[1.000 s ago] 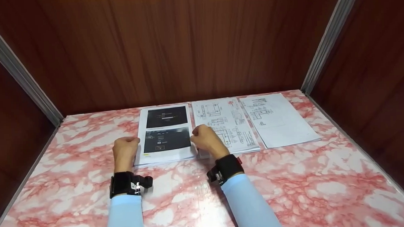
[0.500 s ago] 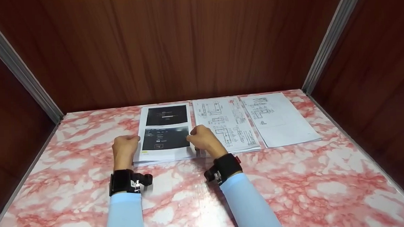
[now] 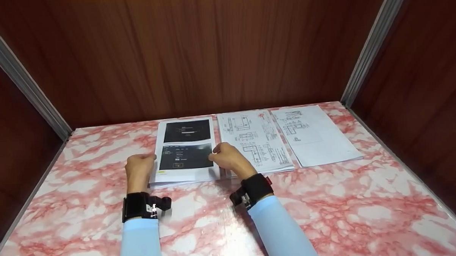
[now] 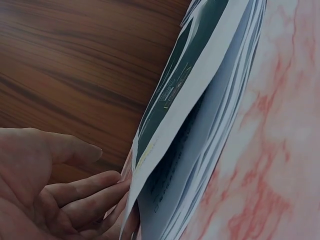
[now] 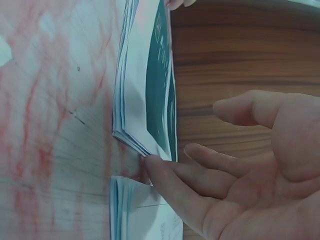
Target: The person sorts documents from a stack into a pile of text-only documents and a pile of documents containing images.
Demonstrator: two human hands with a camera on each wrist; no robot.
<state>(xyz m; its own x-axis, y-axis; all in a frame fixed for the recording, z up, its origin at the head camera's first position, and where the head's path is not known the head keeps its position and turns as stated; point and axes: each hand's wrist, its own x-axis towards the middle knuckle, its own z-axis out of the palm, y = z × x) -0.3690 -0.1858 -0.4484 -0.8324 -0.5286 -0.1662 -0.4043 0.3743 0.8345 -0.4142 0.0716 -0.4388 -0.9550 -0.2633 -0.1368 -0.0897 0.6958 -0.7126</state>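
Note:
A stack of printed sheets point(image 3: 185, 156) lies at the left of a row of papers, its top page bearing two dark pictures. My left hand point(image 3: 139, 169) is at its left edge. In the left wrist view the top page point(image 4: 165, 145) is raised off the sheets below; fingertips touch its edge, partly hidden behind it, with the thumb held apart. At the stack's right side is my right hand point(image 3: 231, 158). The right wrist view has its fingertips point(image 5: 155, 162) touching the stack's corner, thumb well away from the paper.
Right of that stack lies another one with line drawings point(image 3: 268, 130). Farther right are sheets point(image 3: 319, 140) with a smaller drawing. The marbled red-and-white table point(image 3: 348, 207) meets a brown wood-grain wall point(image 3: 210, 56) at the back, with side panels left and right.
Both hands have shifted slightly left. The front of the top page has moved a little left with them, and a gap shows between its stack and the middle one.

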